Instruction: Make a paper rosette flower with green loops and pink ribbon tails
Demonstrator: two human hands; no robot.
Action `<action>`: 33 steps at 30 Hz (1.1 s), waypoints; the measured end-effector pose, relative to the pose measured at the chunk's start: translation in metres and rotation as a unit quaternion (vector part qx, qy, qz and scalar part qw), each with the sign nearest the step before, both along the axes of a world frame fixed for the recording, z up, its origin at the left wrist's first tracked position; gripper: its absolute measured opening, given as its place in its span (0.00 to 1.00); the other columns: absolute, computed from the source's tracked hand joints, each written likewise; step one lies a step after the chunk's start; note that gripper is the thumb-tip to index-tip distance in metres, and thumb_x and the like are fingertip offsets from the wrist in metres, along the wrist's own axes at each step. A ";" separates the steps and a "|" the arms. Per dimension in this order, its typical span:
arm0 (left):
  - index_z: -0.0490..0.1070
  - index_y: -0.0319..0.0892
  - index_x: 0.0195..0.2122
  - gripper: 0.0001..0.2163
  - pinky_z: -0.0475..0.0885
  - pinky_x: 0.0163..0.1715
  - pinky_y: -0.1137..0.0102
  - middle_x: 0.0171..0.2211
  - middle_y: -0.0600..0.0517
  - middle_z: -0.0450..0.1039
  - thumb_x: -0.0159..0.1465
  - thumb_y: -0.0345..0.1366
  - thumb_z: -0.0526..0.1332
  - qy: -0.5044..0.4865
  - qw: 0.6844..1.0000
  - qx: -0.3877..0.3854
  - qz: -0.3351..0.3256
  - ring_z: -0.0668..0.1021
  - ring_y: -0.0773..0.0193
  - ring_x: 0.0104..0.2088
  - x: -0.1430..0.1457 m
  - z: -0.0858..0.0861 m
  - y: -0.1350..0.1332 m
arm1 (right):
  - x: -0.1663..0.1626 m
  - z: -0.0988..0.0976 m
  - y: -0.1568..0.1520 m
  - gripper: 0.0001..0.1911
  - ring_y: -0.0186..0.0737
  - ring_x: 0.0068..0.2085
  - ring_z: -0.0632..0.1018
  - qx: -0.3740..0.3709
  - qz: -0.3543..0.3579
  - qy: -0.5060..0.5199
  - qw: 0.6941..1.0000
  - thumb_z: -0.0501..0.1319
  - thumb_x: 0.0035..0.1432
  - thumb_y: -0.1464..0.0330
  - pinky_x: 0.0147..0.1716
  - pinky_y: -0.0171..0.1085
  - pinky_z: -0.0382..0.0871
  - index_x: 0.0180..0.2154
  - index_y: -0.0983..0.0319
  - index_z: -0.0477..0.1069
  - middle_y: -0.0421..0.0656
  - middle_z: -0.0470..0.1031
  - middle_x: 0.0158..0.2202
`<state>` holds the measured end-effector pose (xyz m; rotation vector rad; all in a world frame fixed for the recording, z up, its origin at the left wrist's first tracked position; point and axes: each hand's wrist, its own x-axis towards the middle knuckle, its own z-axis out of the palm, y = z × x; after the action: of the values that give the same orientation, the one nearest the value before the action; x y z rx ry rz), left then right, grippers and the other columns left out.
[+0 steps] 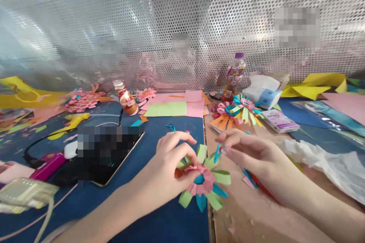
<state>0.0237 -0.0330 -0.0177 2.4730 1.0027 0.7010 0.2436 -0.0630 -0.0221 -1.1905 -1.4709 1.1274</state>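
My left hand (171,163) is closed round a paper flower (203,182) with green and blue petals and a pink centre, holding it just above the table. My right hand (245,152) pinches a small blue paper strip (217,153) at the flower's upper right edge. Under my right palm show more blue and red paper pieces (251,180). A finished multicoloured paper flower (238,112) lies farther back on the right.
A tablet (114,159) and cables lie at left on the blue sheet (159,216). Behind stand a small brown bottle (127,100), a purple-capped bottle (234,76), a tissue pack (264,93), pink and green paper sheets (176,107). White crumpled plastic (327,161) lies right. Perforated metal wall behind.
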 end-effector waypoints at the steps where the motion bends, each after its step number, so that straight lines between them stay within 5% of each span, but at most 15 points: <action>1: 0.66 0.43 0.32 0.03 0.74 0.41 0.66 0.48 0.48 0.62 0.61 0.34 0.59 -0.006 1.000 -0.016 -0.018 0.68 0.57 0.52 0.000 0.002 -0.002 | -0.002 0.001 -0.002 0.07 0.39 0.45 0.73 0.015 0.011 0.001 1.000 0.62 0.54 0.61 0.41 0.34 0.69 0.29 0.57 0.72 0.41 0.72 0.42; 6: 0.63 0.43 0.36 0.03 0.73 0.32 0.81 0.46 0.50 0.62 0.62 0.29 0.58 -0.024 0.991 -0.067 -0.112 0.74 0.73 0.37 -0.005 0.007 -0.003 | -0.011 0.002 -0.012 0.07 0.37 0.45 0.73 0.039 0.043 -0.015 0.998 0.59 0.58 0.63 0.45 0.35 0.67 0.29 0.57 0.70 0.39 0.72 0.41; 14: 0.65 0.42 0.39 0.09 0.70 0.45 0.76 0.48 0.49 0.60 0.60 0.23 0.59 0.002 0.983 0.062 -0.170 0.72 0.68 0.46 -0.011 0.008 0.000 | -0.014 -0.001 -0.019 0.04 0.35 0.43 0.75 0.093 0.049 0.000 0.994 0.59 0.58 0.67 0.42 0.33 0.71 0.30 0.57 0.69 0.38 0.72 0.40; 33: 0.68 0.43 0.38 0.10 0.70 0.44 0.76 0.49 0.50 0.57 0.59 0.22 0.58 0.017 0.980 0.073 -0.183 0.71 0.69 0.43 -0.013 0.006 -0.002 | -0.017 -0.001 -0.022 0.06 0.32 0.37 0.76 0.180 0.037 -0.061 0.981 0.57 0.56 0.75 0.35 0.30 0.72 0.32 0.58 0.68 0.39 0.72 0.38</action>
<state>0.0110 -0.0346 -0.0120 2.7002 0.4945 0.6316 0.2261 -0.0847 -0.0235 -0.9711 -1.7391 0.8014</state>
